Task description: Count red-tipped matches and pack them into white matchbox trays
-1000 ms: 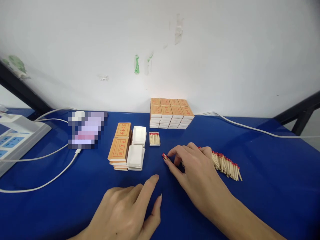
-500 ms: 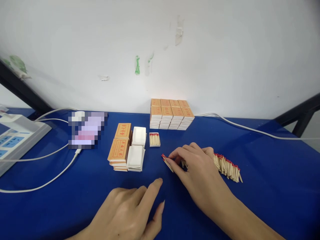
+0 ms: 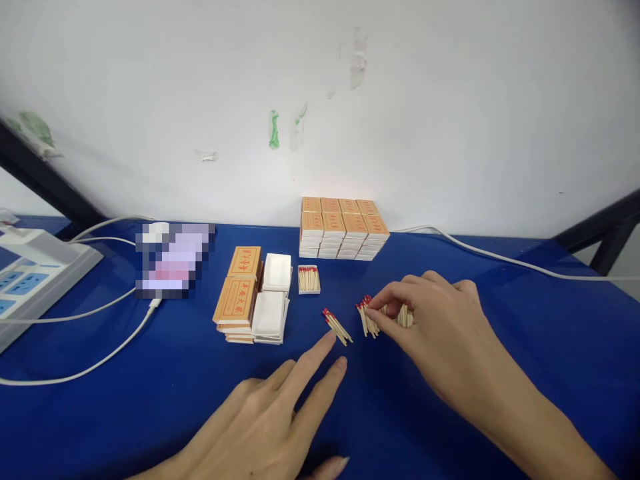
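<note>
My right hand (image 3: 440, 327) rests over a row of red-tipped matches (image 3: 369, 319) on the blue table, its thumb and forefinger pinched on the row's left end. A small separate bunch of matches (image 3: 337, 326) lies just left of it. My left hand (image 3: 270, 420) lies flat and open, its fingertips almost touching that bunch. Behind it, an open tray with matches (image 3: 309, 278) sits on the table.
Orange matchbox sleeves (image 3: 239, 291) and white empty trays (image 3: 273, 300) are stacked left of centre. A block of closed matchboxes (image 3: 343, 227) stands by the wall. A power strip (image 3: 35, 273), a blurred device (image 3: 173, 260) and white cables (image 3: 85, 313) lie at the left.
My right hand let go of the small bunch and drew back right onto the row of matches. My left hand slid forward toward the bunch.
</note>
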Available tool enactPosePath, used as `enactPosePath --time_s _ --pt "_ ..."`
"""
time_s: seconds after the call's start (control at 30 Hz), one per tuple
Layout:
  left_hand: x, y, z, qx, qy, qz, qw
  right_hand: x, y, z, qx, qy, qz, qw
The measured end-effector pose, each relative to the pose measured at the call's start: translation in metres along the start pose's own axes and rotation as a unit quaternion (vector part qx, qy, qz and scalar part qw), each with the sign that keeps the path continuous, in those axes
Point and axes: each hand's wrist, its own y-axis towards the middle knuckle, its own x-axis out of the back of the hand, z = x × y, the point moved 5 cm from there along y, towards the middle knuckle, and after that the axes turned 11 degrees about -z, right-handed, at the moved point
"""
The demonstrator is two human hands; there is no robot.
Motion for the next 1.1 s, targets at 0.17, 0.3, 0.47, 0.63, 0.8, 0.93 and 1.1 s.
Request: enactPosePath --time_s 0.17,0.3,0.47,0.63,0.8,0.93,1.1 --pt "0.002 0.005 -0.002 -0.01 -0.009 0.03 0.999 -0.005 -0.008 0.012 0.014 -0.058 -0.017 0.998" --pt "-0.007 0.009 0.0 0.01 -0.021 0.048 0.999 -0.008 -0.011 0.017 0.04 -0.083 -0.036 0.995" --pt "-0.015 0.008 0.0 0.016 -0.045 0.053 0.997 -0.012 -0.011 0.02 0.035 -0.052 -0.021 0.998" --pt "-0.016 0.006 0.0 0.019 -0.064 0.051 0.996 -0.015 -0.011 0.023 0.027 -0.045 -0.016 0.998" --pt "-0.013 0.004 0.002 0.017 -0.073 0.023 0.997 -0.015 -0.011 0.022 0.016 -0.041 -0.007 0.999" --pt "-0.01 0.003 0.004 0.014 -0.075 0.018 0.997 -0.014 -0.01 0.02 -0.001 -0.029 0.008 1.0" --pt "-0.006 0.005 0.005 0.026 -0.084 -0.001 0.996 -0.017 -0.01 0.02 0.001 -0.03 0.006 1.0"
